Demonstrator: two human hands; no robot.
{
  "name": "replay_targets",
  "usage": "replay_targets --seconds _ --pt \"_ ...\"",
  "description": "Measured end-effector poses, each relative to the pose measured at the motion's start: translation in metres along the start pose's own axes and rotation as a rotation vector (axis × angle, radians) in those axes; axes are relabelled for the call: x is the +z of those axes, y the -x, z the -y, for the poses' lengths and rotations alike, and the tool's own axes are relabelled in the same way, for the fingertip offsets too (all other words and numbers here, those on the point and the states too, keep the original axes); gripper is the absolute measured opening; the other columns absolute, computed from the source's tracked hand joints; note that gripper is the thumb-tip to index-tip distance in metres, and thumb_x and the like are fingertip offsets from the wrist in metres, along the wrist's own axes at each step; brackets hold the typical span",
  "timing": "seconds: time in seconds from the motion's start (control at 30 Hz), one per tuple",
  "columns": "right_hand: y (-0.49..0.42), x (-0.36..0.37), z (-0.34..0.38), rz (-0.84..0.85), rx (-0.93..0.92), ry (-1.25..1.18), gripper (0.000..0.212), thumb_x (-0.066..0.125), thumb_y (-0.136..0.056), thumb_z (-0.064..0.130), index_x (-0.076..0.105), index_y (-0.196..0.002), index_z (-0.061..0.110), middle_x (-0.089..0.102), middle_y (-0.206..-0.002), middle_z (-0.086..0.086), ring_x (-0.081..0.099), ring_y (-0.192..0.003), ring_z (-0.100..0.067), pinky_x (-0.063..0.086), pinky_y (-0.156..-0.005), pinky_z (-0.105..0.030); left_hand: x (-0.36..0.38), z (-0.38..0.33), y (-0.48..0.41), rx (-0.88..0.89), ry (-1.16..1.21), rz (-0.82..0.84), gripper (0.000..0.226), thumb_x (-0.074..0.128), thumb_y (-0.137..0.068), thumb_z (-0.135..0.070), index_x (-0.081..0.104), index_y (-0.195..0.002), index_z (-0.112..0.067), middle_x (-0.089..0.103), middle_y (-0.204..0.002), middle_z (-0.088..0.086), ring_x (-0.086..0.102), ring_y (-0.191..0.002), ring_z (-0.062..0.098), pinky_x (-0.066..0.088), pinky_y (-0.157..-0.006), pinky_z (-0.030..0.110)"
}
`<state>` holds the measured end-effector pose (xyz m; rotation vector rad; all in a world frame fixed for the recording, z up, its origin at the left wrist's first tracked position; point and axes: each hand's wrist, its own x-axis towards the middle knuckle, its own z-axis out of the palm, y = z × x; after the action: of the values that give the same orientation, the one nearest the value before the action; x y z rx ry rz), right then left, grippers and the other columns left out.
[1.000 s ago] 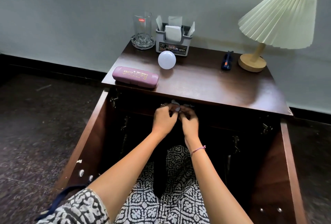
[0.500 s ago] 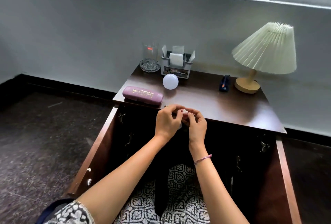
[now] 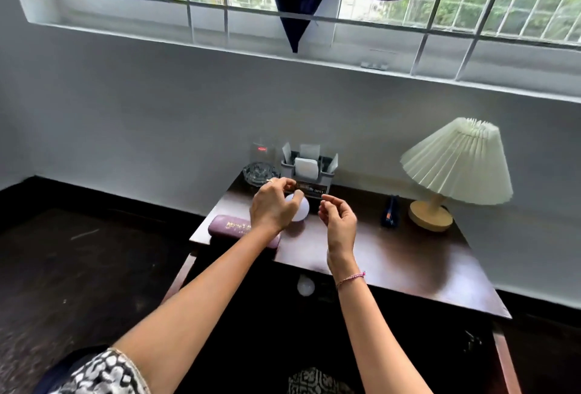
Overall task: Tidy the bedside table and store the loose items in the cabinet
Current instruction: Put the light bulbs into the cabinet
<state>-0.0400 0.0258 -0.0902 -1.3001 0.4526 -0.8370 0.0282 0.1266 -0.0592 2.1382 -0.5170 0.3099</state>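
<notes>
My left hand (image 3: 272, 206) reaches over the dark wooden bedside table (image 3: 393, 256). It covers the left side of a white ball (image 3: 302, 212) that rests on the top, with the thumb lying across the ball and the fingers apart. My right hand (image 3: 339, 220) hovers just right of the ball, fingers loosely curled and holding nothing. A purple glasses case (image 3: 229, 226) lies at the table's front left, partly under my left wrist. A small dark blue item (image 3: 390, 214) lies near the lamp. Inside the open cabinet below, a small white rounded object (image 3: 305, 286) shows in the dark.
A grey organizer with white packets (image 3: 309, 168), a drinking glass (image 3: 262, 153) and a glass ashtray (image 3: 256, 171) stand along the back edge. A pleated lamp (image 3: 456, 164) fills the right rear corner. Both cabinet doors (image 3: 504, 359) stand open. A window runs above.
Both hands rose from the cabinet opening to above the tabletop and separated. My left hand moved onto the white ball. The camera tilted up, showing the window.
</notes>
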Motion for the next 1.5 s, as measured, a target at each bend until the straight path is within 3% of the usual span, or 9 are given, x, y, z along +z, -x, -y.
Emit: replay_targets --seconds 0.1,0.23,0.4,0.6,1.03,1.33,1.5 --pt "-0.018 0.005 -0.013 -0.002 0.023 0.117 0.016 0.053 -0.091 0.006 0.064 -0.100 0.014 0.065 -0.099 -0.005 0.057 -0.092 -0.015 0.046 -0.089 -0.032 0.008 0.007 -0.017 -0.075 -0.129 0.071 0.035 0.052 -0.082 -0.039 0.064 -0.111 -0.021 0.064 -0.114 0.005 0.059 -0.105 0.027 0.045 -0.083 0.031" --pt "-0.032 0.008 -0.032 0.022 0.115 0.199 0.026 0.054 -0.090 0.006 0.061 -0.115 0.006 0.062 -0.106 -0.003 0.054 -0.095 -0.013 0.041 -0.086 -0.025 0.017 0.015 -0.029 -0.154 -0.348 0.142 0.043 0.045 -0.083 -0.040 0.062 -0.115 -0.017 0.063 -0.118 0.010 0.059 -0.109 0.031 0.046 -0.084 0.034" --pt "-0.033 0.015 -0.046 0.092 0.210 0.227 0.039 0.052 -0.089 0.005 0.054 -0.128 0.002 0.062 -0.108 -0.011 0.051 -0.094 -0.015 0.043 -0.090 -0.032 0.026 0.017 -0.037 -0.179 -0.425 0.187 0.037 0.044 -0.080 -0.039 0.068 -0.096 -0.015 0.068 -0.104 0.013 0.062 -0.099 0.033 0.044 -0.073 0.030" --pt "-0.028 0.010 -0.046 0.097 0.144 0.291 0.043 0.061 -0.086 0.005 0.053 -0.128 0.001 0.062 -0.124 -0.012 0.059 -0.102 -0.013 0.046 -0.101 -0.035 0.034 0.011 -0.037 -0.134 -0.437 0.252 0.035 0.049 -0.079 -0.037 0.068 -0.095 -0.013 0.068 -0.103 0.014 0.062 -0.100 0.035 0.040 -0.070 0.029" --pt "-0.014 -0.026 -0.032 0.036 0.095 0.178 0.052 0.074 -0.075 0.001 0.055 -0.124 -0.001 0.064 -0.119 -0.016 0.061 -0.102 -0.019 0.049 -0.093 -0.029 0.035 -0.014 -0.004 -0.083 -0.250 0.285 0.036 0.055 -0.078 -0.035 0.070 -0.098 -0.010 0.070 -0.102 0.016 0.062 -0.099 0.035 0.050 -0.081 0.034" --pt "-0.003 -0.060 -0.025 0.036 0.109 0.182 0.056 0.078 -0.072 0.006 0.057 -0.123 0.000 0.065 -0.117 -0.017 0.063 -0.110 -0.028 0.048 -0.099 -0.045 0.041 -0.020 0.024 -0.066 -0.075 0.295 0.029 0.058 -0.080 -0.035 0.072 -0.099 -0.016 0.072 -0.101 0.008 0.064 -0.100 0.026 0.051 -0.086 0.032" --pt "0.008 -0.074 -0.017 0.051 0.117 0.185 0.058 0.081 -0.069 0.010 0.058 -0.122 0.004 0.067 -0.115 -0.015 0.066 -0.103 -0.023 0.053 -0.092 -0.037 0.040 -0.016 0.039 -0.068 0.044 0.272 0.031 0.063 -0.080 -0.041 0.073 -0.097 -0.018 0.074 -0.096 0.003 0.067 -0.095 0.018 0.051 -0.085 0.029"
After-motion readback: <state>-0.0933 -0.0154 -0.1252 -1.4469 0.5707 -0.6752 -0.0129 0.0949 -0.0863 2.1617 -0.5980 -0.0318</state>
